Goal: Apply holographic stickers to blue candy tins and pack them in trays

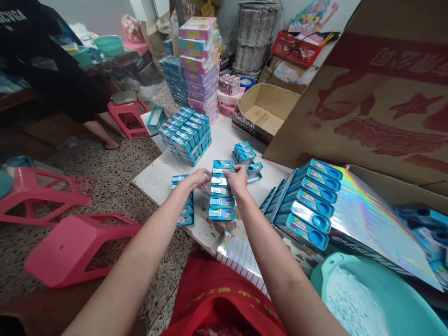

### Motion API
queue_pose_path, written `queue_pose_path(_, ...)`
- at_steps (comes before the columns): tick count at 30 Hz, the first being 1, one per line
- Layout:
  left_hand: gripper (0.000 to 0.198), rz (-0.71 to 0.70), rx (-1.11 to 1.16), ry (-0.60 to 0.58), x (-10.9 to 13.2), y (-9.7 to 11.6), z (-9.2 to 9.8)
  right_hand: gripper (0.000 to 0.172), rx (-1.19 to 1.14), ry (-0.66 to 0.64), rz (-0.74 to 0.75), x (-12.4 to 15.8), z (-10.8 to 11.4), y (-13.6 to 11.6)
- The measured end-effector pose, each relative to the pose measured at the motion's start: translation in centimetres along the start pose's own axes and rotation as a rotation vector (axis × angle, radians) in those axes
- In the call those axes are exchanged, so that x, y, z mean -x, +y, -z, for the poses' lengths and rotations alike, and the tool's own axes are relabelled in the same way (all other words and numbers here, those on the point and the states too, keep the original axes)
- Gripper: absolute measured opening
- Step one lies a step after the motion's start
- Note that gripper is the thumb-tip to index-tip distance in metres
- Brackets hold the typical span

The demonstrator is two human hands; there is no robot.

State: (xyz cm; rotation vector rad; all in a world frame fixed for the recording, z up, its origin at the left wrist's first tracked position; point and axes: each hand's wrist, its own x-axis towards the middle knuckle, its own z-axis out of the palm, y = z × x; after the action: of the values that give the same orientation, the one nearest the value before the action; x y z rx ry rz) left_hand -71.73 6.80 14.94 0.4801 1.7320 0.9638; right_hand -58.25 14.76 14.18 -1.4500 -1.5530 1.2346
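On the white table, a row of small blue boxes with shiny tops and round windows lies between my hands. My right hand is closed on a small blue box near the row's far end, thumb on its top. To the left of the same row, my left hand has its fingers bent and pressed together; whatever is in them is hidden. Beneath my left wrist is another row of blue boxes, partly covered by the arm. A single blue box rests just right of my right hand.
Stacked blue boxes and a small group stand farther back. At right are a tilted holographic carton and a teal basin. A red bag sits in front, pink stools at left. A person stands behind.
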Motion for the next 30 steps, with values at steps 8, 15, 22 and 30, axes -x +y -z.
queue_pose_path(8, 0.053, -0.369, 0.088, 0.179, 3.2, -1.8, -3.7, 0.038, -0.055, 0.005, -0.064, -0.8, -0.6, 0.2)
queue_pose_path(15, 0.058, -0.200, -0.075, 0.239, 6.3, -6.0, -1.8, 0.028, -0.120, -0.006, -0.054, 5.3, 3.5, -0.5)
queue_pose_path(22, 0.028, -0.158, -0.357, 0.247, 11.3, -15.7, -5.8, 0.030, 0.302, -0.201, 0.086, 16.6, 11.3, 11.8)
queue_pose_path(30, 0.039, -0.173, -0.558, -0.096, 8.3, -16.2, -10.9, 0.003, 0.433, -0.592, -0.060, 14.2, 10.3, 16.8)
